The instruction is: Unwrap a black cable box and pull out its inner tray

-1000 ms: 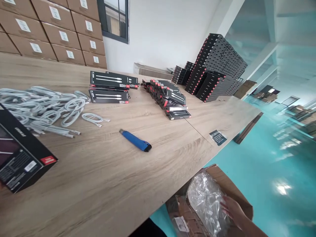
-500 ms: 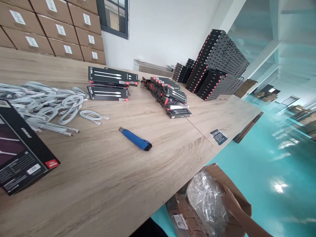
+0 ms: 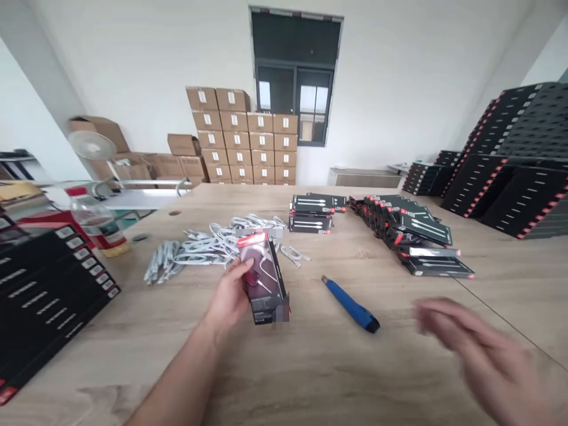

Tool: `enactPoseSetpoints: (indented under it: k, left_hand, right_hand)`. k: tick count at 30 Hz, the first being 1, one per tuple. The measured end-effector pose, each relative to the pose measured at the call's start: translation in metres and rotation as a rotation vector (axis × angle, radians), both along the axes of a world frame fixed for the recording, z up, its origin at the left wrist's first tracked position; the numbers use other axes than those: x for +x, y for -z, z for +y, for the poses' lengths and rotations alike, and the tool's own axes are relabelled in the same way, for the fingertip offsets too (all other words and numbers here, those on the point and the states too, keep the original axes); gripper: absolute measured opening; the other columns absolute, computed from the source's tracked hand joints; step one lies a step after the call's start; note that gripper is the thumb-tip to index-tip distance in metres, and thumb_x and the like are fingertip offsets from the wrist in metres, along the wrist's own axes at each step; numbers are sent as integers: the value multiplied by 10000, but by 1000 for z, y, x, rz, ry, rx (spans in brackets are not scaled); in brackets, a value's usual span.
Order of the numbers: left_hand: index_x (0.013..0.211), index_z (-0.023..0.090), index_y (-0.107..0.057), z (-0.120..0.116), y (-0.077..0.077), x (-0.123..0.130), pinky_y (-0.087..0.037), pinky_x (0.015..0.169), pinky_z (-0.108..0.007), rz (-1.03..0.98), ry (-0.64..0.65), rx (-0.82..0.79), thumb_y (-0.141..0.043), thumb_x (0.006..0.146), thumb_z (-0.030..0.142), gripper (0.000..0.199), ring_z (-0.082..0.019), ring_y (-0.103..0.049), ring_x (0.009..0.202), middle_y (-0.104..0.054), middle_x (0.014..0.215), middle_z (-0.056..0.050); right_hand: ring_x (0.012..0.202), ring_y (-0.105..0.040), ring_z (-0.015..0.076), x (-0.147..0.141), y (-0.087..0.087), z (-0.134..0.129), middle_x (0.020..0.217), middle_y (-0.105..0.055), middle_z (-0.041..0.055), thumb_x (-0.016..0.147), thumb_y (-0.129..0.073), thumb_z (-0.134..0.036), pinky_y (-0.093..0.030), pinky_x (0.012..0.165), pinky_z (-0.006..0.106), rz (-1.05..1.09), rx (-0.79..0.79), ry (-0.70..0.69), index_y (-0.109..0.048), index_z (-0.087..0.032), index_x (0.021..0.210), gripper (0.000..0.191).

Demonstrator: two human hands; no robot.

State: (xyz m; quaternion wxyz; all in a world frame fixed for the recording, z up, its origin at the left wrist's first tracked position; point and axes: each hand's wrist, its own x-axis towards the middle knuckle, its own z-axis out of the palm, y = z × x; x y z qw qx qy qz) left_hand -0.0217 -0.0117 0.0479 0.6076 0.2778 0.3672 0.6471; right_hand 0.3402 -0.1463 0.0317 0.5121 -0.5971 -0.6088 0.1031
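Note:
My left hand (image 3: 231,296) is closed around a small black cable box (image 3: 264,281), thumb across its front, which pictures a white cable. The box stands slightly tilted above the table, and a flap sticks out at its lower right corner. Behind it lies a pile of coiled white charging cables (image 3: 208,248), one coil apart on the right. My right hand (image 3: 474,349) is over the table at the right, smeared by motion, so its fingers cannot be read. Nearest to it lies a blue utility knife (image 3: 350,303).
Flat cable boxes (image 3: 310,223) are stacked mid-table, with an overlapping row of boxes (image 3: 399,228) beside them. Tall black box stacks (image 3: 523,160) rise at right, another black stack (image 3: 48,302) at left near a bottle (image 3: 100,225). Brown cartons (image 3: 239,139) line the wall.
My view has swung left from the floor carton. My right hand has left the clear plastic in that carton and is over the table. The left hand's cable box now shows nearer the middle.

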Motion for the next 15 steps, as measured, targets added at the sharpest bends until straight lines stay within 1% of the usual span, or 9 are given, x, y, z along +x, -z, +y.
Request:
enactPoseSetpoints:
  k: [2, 3, 5, 6, 7, 9, 11, 13, 15]
  left_hand:
    - [947, 153, -696, -6, -2, -2, -588, 603, -282, 20, 20, 56, -849, 599, 207, 384, -160, -695, 639, -769, 821, -22]
    - [952, 157, -696, -9, -3, -4, -586, 614, -280, 31, 22, 85, -865, 591, 222, 404, -155, -691, 637, -767, 814, -16]
    - [962, 170, -694, -14, -5, -10, -579, 656, -273, 56, 20, 147, -879, 603, 268, 415, -149, -691, 662, -764, 821, -9]
    - [965, 174, -696, -15, -5, -13, -576, 677, -277, 71, 18, 176, -877, 616, 291, 411, -153, -694, 677, -765, 833, -13]
    - [970, 176, -698, -16, -5, -15, -573, 703, -281, 88, 13, 200, -873, 626, 303, 406, -162, -702, 711, -769, 862, -22]
    - [976, 173, -702, -18, -4, -16, -561, 765, -289, 116, -1, 233, -859, 656, 323, 387, -187, -717, 803, -773, 926, -45]
    - [1036, 179, -696, -21, -3, -12, -533, 867, -287, 151, -52, 260, -846, 687, 346, 415, -212, -709, 970, -764, 1050, -63]
    - [1217, 208, -633, -26, -2, -4, -481, 991, -295, 245, -125, 305, -848, 691, 366, 590, -236, -644, 1174, -711, 1241, -72]
    - [1427, 252, -460, -34, -4, 4, -430, 1081, -329, 389, -160, 361, -863, 665, 355, 868, -259, -556, 1311, -611, 1407, -79]
  right_hand:
    - [861, -725, 245, -76, -12, 49, 1014, -753, 104, 901, -596, -484, -585, 711, 336, 54, -73, -347, -704, -267, 1189, 376]
    - [892, -719, 245, -112, -14, 70, 1099, -746, 101, 869, -635, -459, -584, 734, 339, 49, -95, -468, -659, -258, 1274, 454]
    - [923, -711, 242, -173, -8, 101, 1200, -730, 84, 793, -721, -379, -571, 798, 349, 32, -130, -641, -611, -261, 1342, 572]
    - [918, -709, 240, -197, 0, 110, 1162, -745, 70, 793, -710, -330, -562, 821, 352, 45, -151, -707, -635, -250, 1307, 525]
    - [894, -708, 239, -216, 9, 116, 1084, -764, 63, 813, -672, -300, -556, 812, 346, 77, -159, -728, -681, -224, 1219, 414]
    - [795, -698, 233, -238, 30, 119, 880, -765, 54, 859, -591, -285, -545, 739, 322, 141, -150, -702, -729, -179, 999, 224]
    - [728, -679, 226, -244, 46, 115, 784, -735, 51, 887, -554, -301, -527, 678, 304, 155, -92, -631, -713, -171, 885, 206]
    - [766, -685, 231, -241, 54, 110, 851, -736, 62, 889, -563, -297, -529, 697, 305, 102, 2, -575, -707, -182, 936, 191]
    - [838, -700, 246, -237, 55, 106, 954, -739, 84, 881, -574, -280, -540, 733, 317, 23, 105, -524, -701, -196, 1026, 210]
